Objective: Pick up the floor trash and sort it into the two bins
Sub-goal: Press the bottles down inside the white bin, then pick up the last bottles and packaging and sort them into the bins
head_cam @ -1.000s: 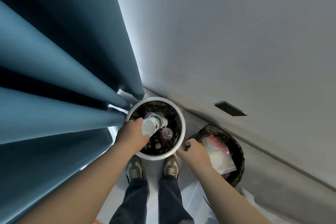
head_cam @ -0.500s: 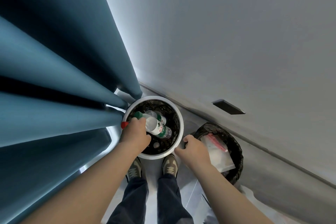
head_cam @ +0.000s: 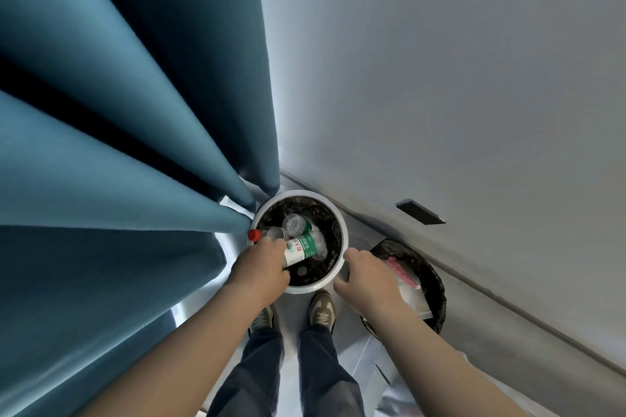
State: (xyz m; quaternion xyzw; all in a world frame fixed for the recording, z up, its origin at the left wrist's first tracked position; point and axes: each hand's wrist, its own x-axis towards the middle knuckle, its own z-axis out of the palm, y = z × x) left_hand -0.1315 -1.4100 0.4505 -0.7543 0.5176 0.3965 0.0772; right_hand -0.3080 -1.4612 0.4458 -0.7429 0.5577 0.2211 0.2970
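My left hand (head_cam: 262, 269) is shut on a clear plastic bottle (head_cam: 302, 248) with a green and white label, held over the near left side of the white bin (head_cam: 342, 230). A red cap (head_cam: 254, 234) sticks out past the hand at the bin's left rim. Inside the black-lined white bin lies another clear bottle (head_cam: 294, 224). My right hand (head_cam: 367, 276) hovers empty, fingers loosely apart, between the white bin and the black bin (head_cam: 437, 281). The black bin holds a clear plastic bag (head_cam: 408, 294) with a pink strip.
Blue curtains (head_cam: 118, 145) hang close on the left and touch the white bin. A grey wall (head_cam: 440, 78) with a dark plate (head_cam: 420, 212) runs behind both bins. My shoes (head_cam: 321, 311) stand just before the white bin. Crumpled clear plastic (head_cam: 393, 393) lies on the floor at lower right.
My left hand has turned the bottle and lowered it a little into the white bin. My right hand has opened slightly and stayed beside the rim.
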